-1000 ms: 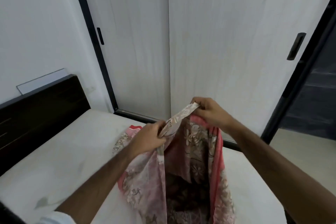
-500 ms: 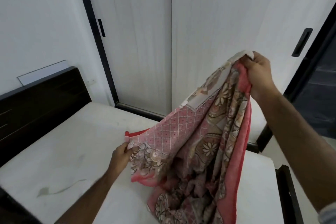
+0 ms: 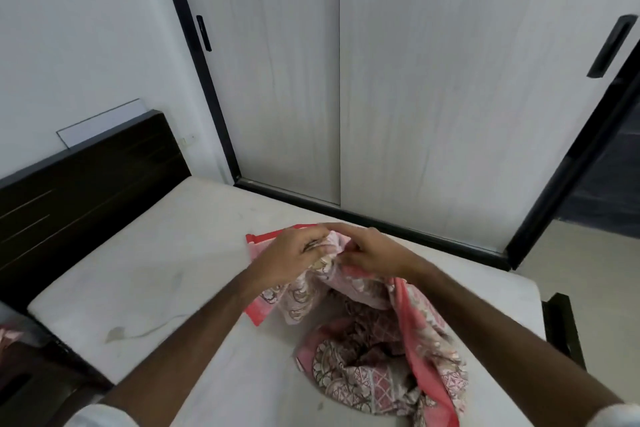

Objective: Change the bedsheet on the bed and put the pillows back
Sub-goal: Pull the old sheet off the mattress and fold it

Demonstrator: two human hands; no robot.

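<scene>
Bedsheet (image 3: pixel 374 340) in pink and cream floral print lies bunched on the bare white mattress (image 3: pixel 145 274), most of it heaped near the bed's right side, because it has not yet been opened out. My left hand (image 3: pixel 294 253) and right hand (image 3: pixel 372 253) meet just above the heap, fingers of both curled round one gathered edge of the cloth — I judge I am hunting for a corner or hem to spread it from. Dark headboard (image 3: pixel 86 177) stands at left, pale sliding wardrobe doors (image 3: pixel 415 80) behind.

no readable text, no labels, no brand marks, no numbers anywhere in view
</scene>
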